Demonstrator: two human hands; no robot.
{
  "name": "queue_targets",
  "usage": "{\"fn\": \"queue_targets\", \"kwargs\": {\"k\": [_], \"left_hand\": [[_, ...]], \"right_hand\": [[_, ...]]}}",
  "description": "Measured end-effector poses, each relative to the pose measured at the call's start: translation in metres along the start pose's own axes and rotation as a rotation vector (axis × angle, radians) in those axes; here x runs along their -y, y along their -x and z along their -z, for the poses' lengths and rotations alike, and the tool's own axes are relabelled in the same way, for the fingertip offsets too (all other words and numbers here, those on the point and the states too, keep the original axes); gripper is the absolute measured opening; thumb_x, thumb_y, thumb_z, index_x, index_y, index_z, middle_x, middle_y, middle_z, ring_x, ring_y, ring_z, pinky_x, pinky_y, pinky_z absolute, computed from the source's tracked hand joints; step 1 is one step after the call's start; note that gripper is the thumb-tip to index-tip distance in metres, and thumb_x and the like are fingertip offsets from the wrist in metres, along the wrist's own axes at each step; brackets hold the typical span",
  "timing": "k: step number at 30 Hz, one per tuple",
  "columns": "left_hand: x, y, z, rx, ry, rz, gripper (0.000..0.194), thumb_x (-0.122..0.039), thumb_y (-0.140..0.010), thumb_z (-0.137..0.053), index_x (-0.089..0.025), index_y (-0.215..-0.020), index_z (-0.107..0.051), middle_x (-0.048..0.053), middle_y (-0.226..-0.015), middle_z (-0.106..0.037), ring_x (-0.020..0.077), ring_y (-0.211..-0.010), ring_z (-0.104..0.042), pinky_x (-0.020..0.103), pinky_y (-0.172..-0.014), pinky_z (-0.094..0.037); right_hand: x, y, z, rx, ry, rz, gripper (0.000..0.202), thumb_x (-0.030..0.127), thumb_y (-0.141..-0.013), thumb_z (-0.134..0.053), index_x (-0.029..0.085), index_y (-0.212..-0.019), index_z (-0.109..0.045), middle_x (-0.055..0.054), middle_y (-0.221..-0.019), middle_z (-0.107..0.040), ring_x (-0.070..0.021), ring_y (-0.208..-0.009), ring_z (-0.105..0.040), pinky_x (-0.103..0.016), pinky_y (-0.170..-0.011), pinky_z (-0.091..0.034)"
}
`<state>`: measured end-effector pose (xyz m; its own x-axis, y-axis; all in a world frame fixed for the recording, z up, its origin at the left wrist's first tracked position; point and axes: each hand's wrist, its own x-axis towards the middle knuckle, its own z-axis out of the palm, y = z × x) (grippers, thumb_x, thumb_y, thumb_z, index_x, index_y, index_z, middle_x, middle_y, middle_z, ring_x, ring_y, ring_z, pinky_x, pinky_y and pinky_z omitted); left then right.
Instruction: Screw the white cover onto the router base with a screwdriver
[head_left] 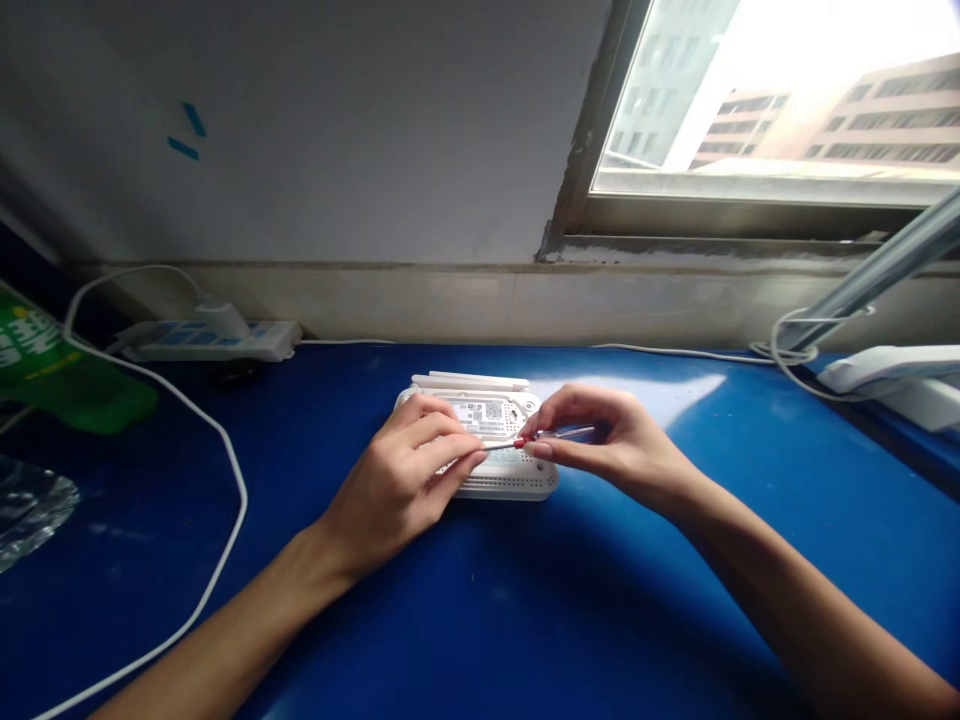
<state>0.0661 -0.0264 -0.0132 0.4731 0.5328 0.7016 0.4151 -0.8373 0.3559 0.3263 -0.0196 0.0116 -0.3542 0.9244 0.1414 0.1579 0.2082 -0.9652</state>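
Note:
A white router-like box (506, 485) with a printed label and vent holes lies on the blue table (480, 600), its antennas folded along the far edge. Over it, a thin screwdriver (520, 443) with a metal shaft, a red collar and a clear handle is held nearly level. My right hand (611, 440) pinches it near the red collar, the handle passing under the palm. The thumb and fingertips of my left hand (412, 465) close on the shaft's tip end, above the box's left part. The very tip is hidden by those fingers.
At the left are a white cable (238, 470), a power strip (217, 340) with a plug, a green bottle (67, 380) and a clear plastic item (34, 505). A white lamp-like base (900, 375) with a metal arm stands at right. Wall and window rise behind.

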Motion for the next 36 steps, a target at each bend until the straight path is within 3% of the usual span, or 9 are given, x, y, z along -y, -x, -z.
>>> {"fn": "queue_targets", "kwargs": {"k": [8,11,14,17,19,21,25,29,36], "left_hand": [[0.006,-0.008,0.010,-0.331,0.507,0.644,0.013,-0.035,-0.092,-0.081,-0.022,-0.094,-0.079,0.003,-0.093,-0.080,0.0211,-0.091,-0.076,0.034,-0.088,-0.062],[0.007,-0.014,0.015,-0.470,0.782,0.729,0.015,-0.035,-0.095,-0.078,-0.022,-0.099,-0.070,0.000,-0.095,-0.079,0.0193,-0.097,-0.077,0.033,-0.092,-0.063],[0.008,-0.019,0.021,-0.498,0.971,0.785,0.016,-0.036,-0.100,-0.070,-0.024,-0.099,-0.060,0.001,-0.100,-0.079,0.0204,-0.108,-0.077,0.036,-0.096,-0.064],[0.009,-0.020,0.024,-0.462,1.014,0.845,0.018,-0.039,-0.101,-0.068,-0.026,-0.101,-0.057,-0.003,-0.088,-0.076,0.0172,-0.086,-0.078,0.030,-0.076,-0.066],[0.011,-0.018,0.024,-0.405,0.977,0.834,0.019,-0.042,-0.100,-0.070,-0.027,-0.106,-0.060,-0.007,-0.073,-0.067,0.0090,-0.053,-0.062,0.018,-0.050,-0.053],[0.012,-0.015,0.023,-0.328,0.846,0.799,0.020,-0.042,-0.098,-0.073,-0.026,-0.109,-0.068,-0.008,-0.068,-0.061,0.0040,-0.041,-0.044,0.014,-0.040,-0.037],[0.013,-0.009,0.022,-0.127,0.427,0.697,0.026,-0.039,-0.103,-0.066,-0.024,-0.120,-0.078,0.003,-0.096,-0.075,0.0146,-0.079,-0.070,0.022,-0.068,-0.058],[0.017,-0.003,0.020,0.071,0.048,0.363,0.035,-0.023,-0.107,-0.054,-0.025,-0.135,-0.074,0.007,-0.121,-0.077,0.0245,-0.111,-0.071,0.038,-0.101,-0.058],[0.018,0.003,0.016,0.071,-0.071,0.157,0.029,-0.017,-0.104,-0.059,-0.023,-0.125,-0.078,0.008,-0.113,-0.072,0.0210,-0.099,-0.072,0.032,-0.086,-0.062]], "right_hand": [[-0.008,-0.003,0.018,-0.126,0.039,-0.088,0.041,0.052,-0.074,-0.093,0.022,-0.100,-0.085,-0.011,-0.109,-0.082,-0.0324,-0.100,-0.078,-0.042,-0.085,-0.066],[-0.008,-0.003,0.016,-0.115,-0.004,-0.090,0.039,0.050,-0.076,-0.092,0.022,-0.102,-0.085,-0.010,-0.106,-0.083,-0.0287,-0.095,-0.078,-0.039,-0.083,-0.065],[-0.008,-0.004,0.015,-0.126,0.001,-0.077,0.036,0.049,-0.075,-0.093,0.022,-0.097,-0.085,-0.008,-0.097,-0.082,-0.0258,-0.087,-0.076,-0.037,-0.080,-0.064],[-0.009,-0.005,0.015,-0.136,0.000,-0.080,0.036,0.048,-0.074,-0.094,0.022,-0.095,-0.084,-0.007,-0.092,-0.081,-0.0238,-0.083,-0.075,-0.036,-0.079,-0.064],[-0.010,-0.005,0.014,-0.139,-0.013,-0.079,0.036,0.047,-0.074,-0.094,0.022,-0.096,-0.083,-0.006,-0.093,-0.081,-0.0222,-0.081,-0.074,-0.035,-0.078,-0.064],[-0.010,-0.005,0.014,-0.141,-0.028,-0.085,0.037,0.047,-0.073,-0.095,0.022,-0.097,-0.082,-0.007,-0.095,-0.081,-0.0212,-0.078,-0.073,-0.035,-0.074,-0.064],[-0.010,-0.005,0.014,-0.153,0.005,-0.120,0.041,0.050,-0.068,-0.097,0.020,-0.090,-0.080,-0.009,-0.093,-0.080,-0.0216,-0.074,-0.072,-0.035,-0.069,-0.063],[-0.011,-0.006,0.015,-0.136,0.014,-0.132,0.045,0.054,-0.070,-0.095,0.020,-0.096,-0.083,-0.012,-0.102,-0.082,-0.0272,-0.087,-0.076,-0.039,-0.078,-0.065],[-0.014,-0.004,0.009,-0.026,-0.018,-0.084,0.040,0.050,-0.075,-0.093,0.022,-0.103,-0.086,-0.011,-0.109,-0.083,-0.0317,-0.099,-0.079,-0.042,-0.087,-0.067]]}}
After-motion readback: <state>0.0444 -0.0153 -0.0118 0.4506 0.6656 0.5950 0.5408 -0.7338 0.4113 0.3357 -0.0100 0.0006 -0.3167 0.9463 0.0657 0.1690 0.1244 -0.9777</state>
